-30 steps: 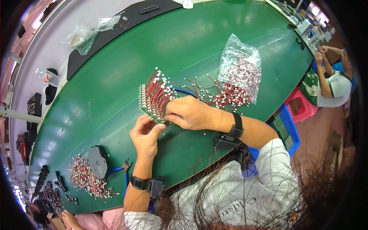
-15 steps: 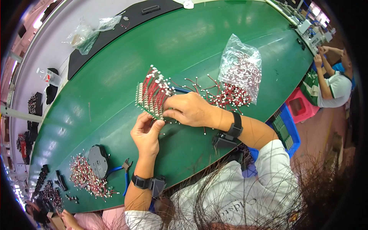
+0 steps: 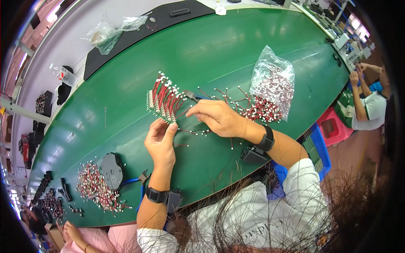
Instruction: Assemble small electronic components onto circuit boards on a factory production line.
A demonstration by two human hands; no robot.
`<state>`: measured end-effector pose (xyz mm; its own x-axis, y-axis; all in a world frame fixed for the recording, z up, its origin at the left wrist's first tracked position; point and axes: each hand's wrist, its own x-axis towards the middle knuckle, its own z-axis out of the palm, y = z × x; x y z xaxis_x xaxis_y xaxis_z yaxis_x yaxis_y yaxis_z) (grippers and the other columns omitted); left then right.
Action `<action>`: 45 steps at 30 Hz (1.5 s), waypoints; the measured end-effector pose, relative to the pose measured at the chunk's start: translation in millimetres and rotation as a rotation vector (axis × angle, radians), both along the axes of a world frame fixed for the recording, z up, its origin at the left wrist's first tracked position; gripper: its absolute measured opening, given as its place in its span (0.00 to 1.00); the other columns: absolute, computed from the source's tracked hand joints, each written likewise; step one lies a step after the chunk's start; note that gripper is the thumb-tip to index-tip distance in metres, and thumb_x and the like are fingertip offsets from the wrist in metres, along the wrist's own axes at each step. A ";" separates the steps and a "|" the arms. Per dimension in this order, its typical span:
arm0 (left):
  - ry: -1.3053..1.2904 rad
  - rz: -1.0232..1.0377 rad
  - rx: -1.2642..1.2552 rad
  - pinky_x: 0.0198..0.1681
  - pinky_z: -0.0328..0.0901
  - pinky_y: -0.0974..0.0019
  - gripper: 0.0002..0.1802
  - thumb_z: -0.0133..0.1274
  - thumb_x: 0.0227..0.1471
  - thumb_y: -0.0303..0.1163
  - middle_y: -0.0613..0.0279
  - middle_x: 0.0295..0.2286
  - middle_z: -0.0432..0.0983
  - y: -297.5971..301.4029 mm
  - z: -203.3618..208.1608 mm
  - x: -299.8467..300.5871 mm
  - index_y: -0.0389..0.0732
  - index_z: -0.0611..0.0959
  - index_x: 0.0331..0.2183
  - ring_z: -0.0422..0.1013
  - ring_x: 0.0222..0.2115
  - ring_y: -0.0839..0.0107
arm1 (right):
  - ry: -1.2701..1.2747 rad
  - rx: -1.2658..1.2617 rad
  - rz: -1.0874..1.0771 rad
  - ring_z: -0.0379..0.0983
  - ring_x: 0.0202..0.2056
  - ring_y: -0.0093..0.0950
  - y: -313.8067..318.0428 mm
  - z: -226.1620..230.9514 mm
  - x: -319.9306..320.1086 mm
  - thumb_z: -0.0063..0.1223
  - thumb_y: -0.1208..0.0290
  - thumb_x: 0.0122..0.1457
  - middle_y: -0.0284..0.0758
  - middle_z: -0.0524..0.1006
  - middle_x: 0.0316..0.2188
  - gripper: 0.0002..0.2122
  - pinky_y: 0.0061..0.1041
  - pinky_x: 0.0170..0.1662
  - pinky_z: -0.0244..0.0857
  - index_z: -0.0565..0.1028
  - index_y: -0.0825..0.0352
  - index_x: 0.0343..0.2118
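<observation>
My left hand point(image 3: 160, 139) pinches the near corner of a green circuit board point(image 3: 157, 112), which is tilted up over the table. Rows of white connectors line the board, and many red wires with white plugs point(image 3: 168, 95) stand out from it. To the right of the board, my right hand point(image 3: 215, 118) is closed, thumb against fingers. A thin red wire point(image 3: 182, 113) runs from beside the board to its fingertips. Several loose wires lie beneath and beside this hand. Behind it, cutters with blue handles point(image 3: 194, 97) rest on the table, partly covered by the hand.
A clear bag point(image 3: 274, 80) spills red wires onto the green table point(image 3: 202, 50) at right. Another wire pile point(image 3: 95, 185), a dark grey case point(image 3: 112, 170) and blue-handled cutters point(image 3: 142, 179) lie at left. A blue crate point(image 3: 322, 147) and a co-worker point(image 3: 371, 105) are at right.
My right hand has drawn back from the board to the right, with its fingertips now clear of the connector rows. My left hand still holds the board. The view has shifted slightly.
</observation>
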<state>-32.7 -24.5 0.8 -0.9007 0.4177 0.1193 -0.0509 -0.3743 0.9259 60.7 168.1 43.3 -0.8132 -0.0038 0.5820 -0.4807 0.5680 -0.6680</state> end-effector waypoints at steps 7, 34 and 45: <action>0.137 -0.032 -0.065 0.46 0.69 0.68 0.16 0.63 0.46 0.18 0.59 0.44 0.71 1.6 5.8 6.7 0.29 0.79 0.40 0.71 0.42 0.72 | -0.223 -0.221 -0.012 0.74 0.25 0.29 -11.5 11.3 10.1 0.48 0.80 0.58 0.40 0.75 0.25 0.05 0.27 0.30 0.66 0.72 0.71 0.37; 0.310 -0.151 -0.004 0.39 0.71 0.71 0.16 0.62 0.45 0.17 0.61 0.40 0.72 3.7 12.5 16.2 0.31 0.79 0.40 0.71 0.40 0.71 | 0.068 0.238 -0.066 0.75 0.27 0.38 -15.2 -0.9 14.2 0.54 0.78 0.52 0.37 0.75 0.25 0.04 0.34 0.29 0.70 0.72 0.68 0.31; 0.433 -0.131 -0.077 0.33 0.72 0.72 0.19 0.64 0.42 0.15 0.58 0.43 0.71 0.8 9.4 16.4 0.32 0.79 0.40 0.72 0.37 0.72 | 0.069 0.227 -0.019 0.74 0.23 0.42 -14.4 -3.4 13.0 0.52 0.73 0.53 0.40 0.74 0.20 0.05 0.39 0.25 0.67 0.68 0.67 0.26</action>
<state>-16.2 -23.7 10.2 -0.7138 0.5468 0.4376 0.3050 -0.3197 0.8971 73.8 153.7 39.9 -0.7727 -0.1262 0.6221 -0.5088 0.7092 -0.4880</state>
